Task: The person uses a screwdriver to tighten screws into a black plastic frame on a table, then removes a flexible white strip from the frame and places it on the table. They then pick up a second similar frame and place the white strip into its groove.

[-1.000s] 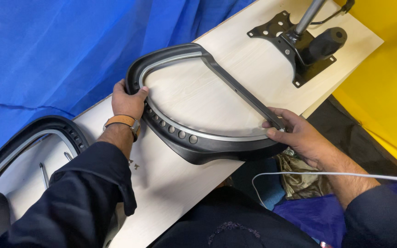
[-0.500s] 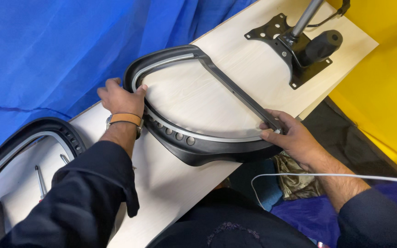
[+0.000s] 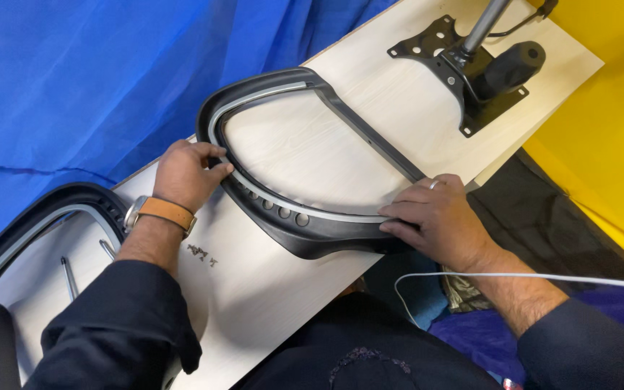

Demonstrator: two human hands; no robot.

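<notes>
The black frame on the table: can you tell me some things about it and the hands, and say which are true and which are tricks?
1. Both hands touch the black frame. True: the left hand is on its left curve, the right hand on its right corner.
2. The frame lies on a red table. False: the table is pale wood.
3. The left wrist wears a watch with a tan strap. True.
4. The black metal plate with a post sits inside the frame. False: it lies apart, at the table's far end.
5. Small screws lie near the left wrist. True.
</notes>
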